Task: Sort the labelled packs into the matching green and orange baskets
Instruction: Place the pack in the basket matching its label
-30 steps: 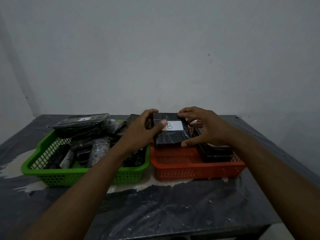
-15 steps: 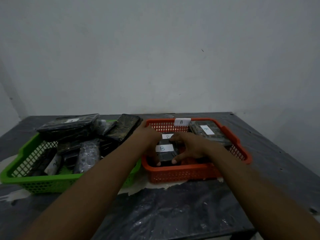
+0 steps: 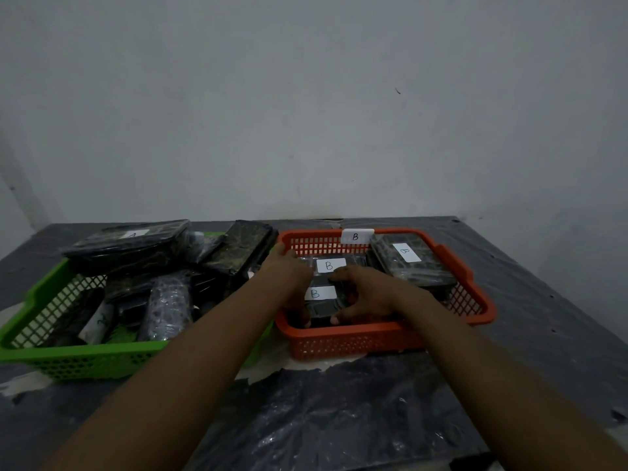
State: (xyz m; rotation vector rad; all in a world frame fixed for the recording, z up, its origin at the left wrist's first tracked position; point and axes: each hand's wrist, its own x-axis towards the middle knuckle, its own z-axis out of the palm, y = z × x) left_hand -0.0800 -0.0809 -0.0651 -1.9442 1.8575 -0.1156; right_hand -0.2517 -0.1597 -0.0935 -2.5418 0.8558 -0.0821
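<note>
A black wrapped pack labelled B [image 3: 323, 300] lies low in the front left of the orange basket [image 3: 356, 345]. My left hand [image 3: 289, 280] grips its left side and my right hand [image 3: 363, 295] grips its right side, fingers curled round the edges. Behind it sits a second B pack [image 3: 331, 265], and a third B pack [image 3: 411, 258] leans at the basket's right. A white B tag [image 3: 355, 236] is fixed on the basket's far rim. The green basket [image 3: 85, 360] on the left holds several black packs, one labelled A [image 3: 131, 237].
Both baskets stand side by side on a table covered in dark plastic sheet [image 3: 323, 419]. A pale wall [image 3: 306, 113] rises directly behind the table. The table's right edge [image 3: 577, 317] runs diagonally past the orange basket.
Both hands carried the B pack from above the baskets down into the front left of the orange basket. Since half a second ago they have barely moved.
</note>
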